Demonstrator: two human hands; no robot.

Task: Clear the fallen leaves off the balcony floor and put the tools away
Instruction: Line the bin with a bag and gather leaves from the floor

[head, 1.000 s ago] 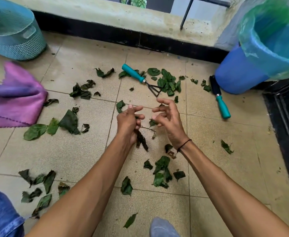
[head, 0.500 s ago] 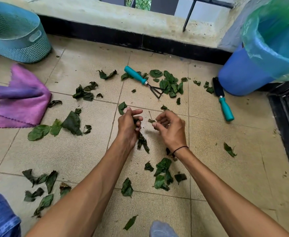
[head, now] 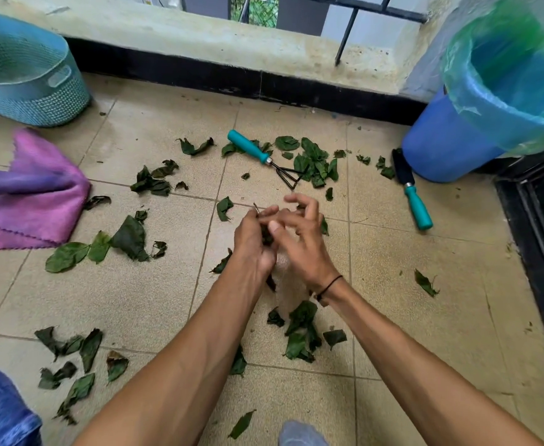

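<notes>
Green fallen leaves (head: 301, 333) lie scattered over the tan tiled balcony floor (head: 142, 294). My left hand (head: 253, 239) grips a small bunch of dark leaves in front of me. My right hand (head: 299, 239) sits right beside it, fingers spread and loosely bent, its fingertips touching the bunch. A teal-handled hand rake (head: 261, 157) rests among leaves farther back. A teal-handled black trowel (head: 412, 188) lies to the right, next to the blue bin (head: 451, 146).
The blue bin carries a green plastic liner (head: 502, 101) at the right. A teal woven basket (head: 26, 75) stands at the back left, a folded pink cloth (head: 32, 201) in front of it. A black door frame (head: 538, 226) runs along the right edge.
My two hands have come together. The right hand has moved left onto the bunch of leaves that the left hand holds.
</notes>
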